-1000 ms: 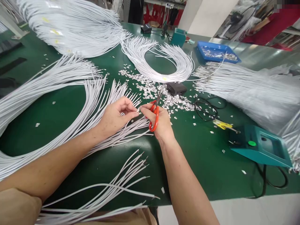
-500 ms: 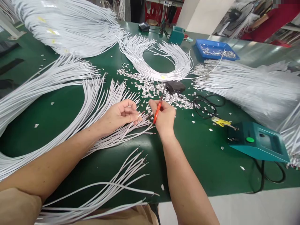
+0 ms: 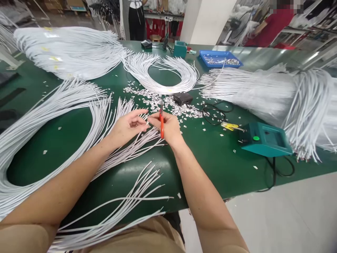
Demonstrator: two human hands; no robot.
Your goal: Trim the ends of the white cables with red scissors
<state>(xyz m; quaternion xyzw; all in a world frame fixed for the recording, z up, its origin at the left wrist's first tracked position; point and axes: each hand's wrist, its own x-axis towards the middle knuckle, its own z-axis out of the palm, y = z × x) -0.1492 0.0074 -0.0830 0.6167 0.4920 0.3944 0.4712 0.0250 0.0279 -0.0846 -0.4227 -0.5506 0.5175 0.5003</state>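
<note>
My left hand (image 3: pixel 126 124) pinches the end of a white wire (image 3: pixel 147 123) between thumb and fingertips, with its other fingers curled. Against it, my right hand (image 3: pixel 170 128) has thumb and forefinger at the same wire end. Red-handled scissors (image 3: pixel 162 127) rest in my right hand, their dark tips pointing away from me; the blades are too small to make out well. Under my left hand lies a fan of white wires (image 3: pixel 131 153) with bare, reddish-dark ends. Beyond my fingertips, small silvery pieces (image 3: pixel 155 102) are scattered around a black box (image 3: pixel 183 98).
Nearer me is a loose wire bunch (image 3: pixel 131 196). A coiled wire bundle (image 3: pixel 181 86) and a blue tray (image 3: pixel 221 65) lie farther off. At right stand a green device (image 3: pixel 265 140) with a yellow clip (image 3: pixel 230 126) and more wires (image 3: pixel 244 86). A person in red (image 3: pixel 279 24) is behind.
My right hand has come left to meet my left hand, so their fingertips now join at the wire end. The scissors moved with it. The view has tilted up and shifted right.
</note>
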